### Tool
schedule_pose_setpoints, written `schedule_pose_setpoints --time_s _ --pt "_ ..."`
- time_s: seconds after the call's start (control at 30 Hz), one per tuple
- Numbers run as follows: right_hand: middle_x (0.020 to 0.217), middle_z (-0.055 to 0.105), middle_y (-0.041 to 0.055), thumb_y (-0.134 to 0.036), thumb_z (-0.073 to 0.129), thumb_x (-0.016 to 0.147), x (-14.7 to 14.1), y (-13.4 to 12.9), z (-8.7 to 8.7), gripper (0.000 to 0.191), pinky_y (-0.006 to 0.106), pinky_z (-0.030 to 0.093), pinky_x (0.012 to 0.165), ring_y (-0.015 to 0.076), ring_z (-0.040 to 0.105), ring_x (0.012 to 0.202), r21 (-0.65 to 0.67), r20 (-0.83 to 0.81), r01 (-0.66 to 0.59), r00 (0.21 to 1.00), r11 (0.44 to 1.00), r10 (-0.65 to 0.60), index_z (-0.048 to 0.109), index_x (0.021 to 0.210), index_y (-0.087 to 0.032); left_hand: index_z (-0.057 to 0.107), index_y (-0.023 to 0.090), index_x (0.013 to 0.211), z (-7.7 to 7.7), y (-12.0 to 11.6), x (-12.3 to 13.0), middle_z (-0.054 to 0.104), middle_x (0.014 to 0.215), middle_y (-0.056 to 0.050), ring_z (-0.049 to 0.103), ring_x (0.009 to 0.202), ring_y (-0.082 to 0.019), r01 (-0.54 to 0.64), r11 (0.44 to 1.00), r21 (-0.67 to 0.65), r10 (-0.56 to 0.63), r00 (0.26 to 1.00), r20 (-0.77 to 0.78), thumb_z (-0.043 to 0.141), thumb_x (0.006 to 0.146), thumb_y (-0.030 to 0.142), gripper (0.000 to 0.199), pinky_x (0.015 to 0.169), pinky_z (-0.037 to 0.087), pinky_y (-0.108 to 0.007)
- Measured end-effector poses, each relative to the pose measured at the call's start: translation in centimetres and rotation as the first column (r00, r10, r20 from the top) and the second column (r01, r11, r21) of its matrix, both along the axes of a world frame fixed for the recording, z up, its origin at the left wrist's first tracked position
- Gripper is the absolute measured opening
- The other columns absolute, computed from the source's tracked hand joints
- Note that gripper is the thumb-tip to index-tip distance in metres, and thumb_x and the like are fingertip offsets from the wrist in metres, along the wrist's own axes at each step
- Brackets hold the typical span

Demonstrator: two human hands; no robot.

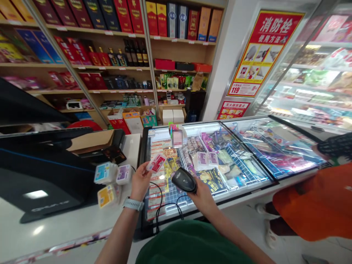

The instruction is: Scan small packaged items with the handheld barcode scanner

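My left hand (141, 180), with a grey-banded watch on its wrist, grips a small flat pack with a red and white label (156, 163) over the left end of the freezer. My right hand (202, 194) is wrapped round the handle of a black barcode scanner (183, 179), whose head lies just right of the pack. A black cable (158, 190) loops down over the freezer edge. Beside my left hand, small clear boxes with blue (104, 172), purple (123, 173) and yellow (106, 196) labels stand on the counter. Purple-labelled boxes (205, 159) sit on the freezer glass.
A glass-topped chest freezer (249, 161) holds packaged food in wire baskets. A black checkout terminal (46, 176) and an open cardboard box (92, 143) occupy the left counter. At the right stands a person in orange (319, 201). Shelves of boxed bottles (110, 47) line the back.
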State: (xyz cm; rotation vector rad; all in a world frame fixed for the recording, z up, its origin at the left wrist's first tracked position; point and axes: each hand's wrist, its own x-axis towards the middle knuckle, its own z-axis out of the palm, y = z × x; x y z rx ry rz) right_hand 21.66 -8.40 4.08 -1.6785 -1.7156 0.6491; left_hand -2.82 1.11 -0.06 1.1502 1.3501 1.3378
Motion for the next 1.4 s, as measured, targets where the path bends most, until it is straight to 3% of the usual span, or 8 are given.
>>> schedule_pose_setpoints --time_s 0.33,0.7,1.03,1.4 --pt "0.092 0.069 0.0066 -0.018 0.057 0.074 0.06 -0.02 -0.06 0.028 0.031 0.047 0.074 0.0237 0.064 0.088 -0.041 0.017 -0.021 1.000 0.999 0.022 0.060 0.102 -0.019 0.058 0.014 0.115 -0.79 0.28 -0.17 0.069 0.103 -0.010 0.066 0.092 -0.020 -0.008 0.999 0.032 0.009 1.000 -0.026 0.065 0.070 0.025 0.047 0.087 0.050 -0.037" --pt "0.098 0.069 0.0070 -0.020 0.058 0.074 0.46 0.07 -0.72 0.038 0.031 0.048 0.077 0.0241 0.065 0.092 -0.039 0.015 -0.032 0.999 0.999 0.032 0.058 0.112 -0.020 0.058 0.012 0.114 -0.01 -0.05 0.12 0.069 0.103 -0.011 0.066 0.089 -0.020 -0.023 0.999 0.023 0.024 0.998 -0.051 0.064 0.071 0.024 0.045 0.085 0.051 -0.035" --pt "0.096 0.069 0.0070 -0.018 0.057 0.074 0.26 -0.09 -0.25 0.031 0.031 0.046 0.077 0.0236 0.064 0.092 -0.050 0.045 -0.044 0.998 0.998 0.046 0.058 0.105 -0.018 0.056 0.012 0.118 -0.72 0.14 -0.16 0.069 0.105 -0.012 0.065 0.089 -0.019 -0.022 1.000 0.016 0.022 1.000 -0.020 0.066 0.071 0.025 0.050 0.085 0.051 -0.035" --pt "0.094 0.069 0.0063 -0.023 0.058 0.076 0.31 -0.25 -0.59 0.029 0.031 0.046 0.075 0.0234 0.064 0.089 -0.026 0.034 -0.030 0.999 0.999 0.031 0.060 0.105 -0.019 0.058 0.014 0.114 -0.35 -0.07 -0.01 0.069 0.103 -0.009 0.065 0.092 -0.019 -0.036 0.999 0.021 0.036 0.999 0.002 0.066 0.070 0.022 0.046 0.087 0.050 -0.034"
